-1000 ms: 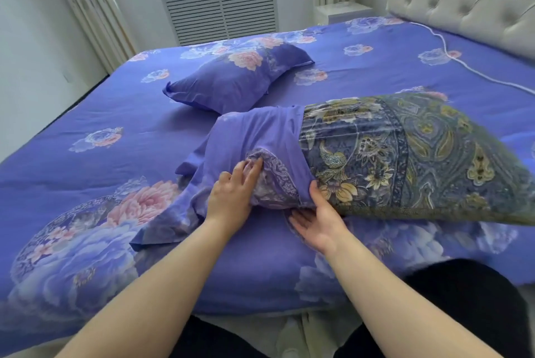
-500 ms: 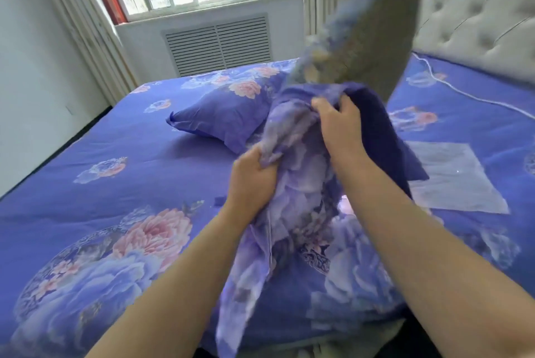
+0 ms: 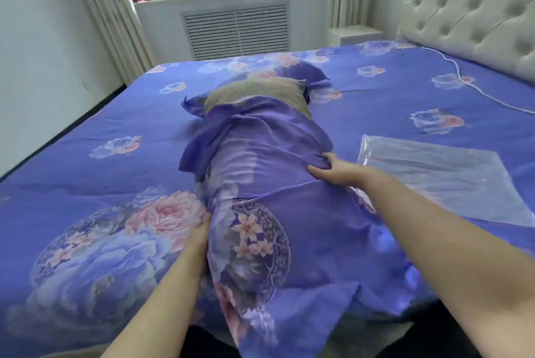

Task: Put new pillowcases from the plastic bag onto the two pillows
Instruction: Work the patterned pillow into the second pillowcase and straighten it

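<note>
A pillow lies lengthwise on the bed, pointing away from me. A purple floral pillowcase (image 3: pixel 269 184) covers most of it, and only the far end of the olive patterned pillow (image 3: pixel 254 91) sticks out. My left hand (image 3: pixel 199 237) presses flat against the pillow's left side, its fingertips partly hidden. On the right side, my right hand (image 3: pixel 333 171) pinches a fold of the pillowcase. The second pillow (image 3: pixel 309 75), in a matching purple case, lies just behind and is mostly hidden. The clear plastic bag (image 3: pixel 440 175) lies flat to the right.
The bed (image 3: pixel 86 172) carries a purple floral cover. A white cable (image 3: pixel 463 81) runs across its far right side below the tufted headboard (image 3: pixel 477 10). Beyond the bed are a radiator grille (image 3: pixel 237 30), a window and curtains.
The pillow was held up in the air with both hands bunching the case. Now it lies flat on the bed with the case drawn over most of it, and my hands are at its sides.
</note>
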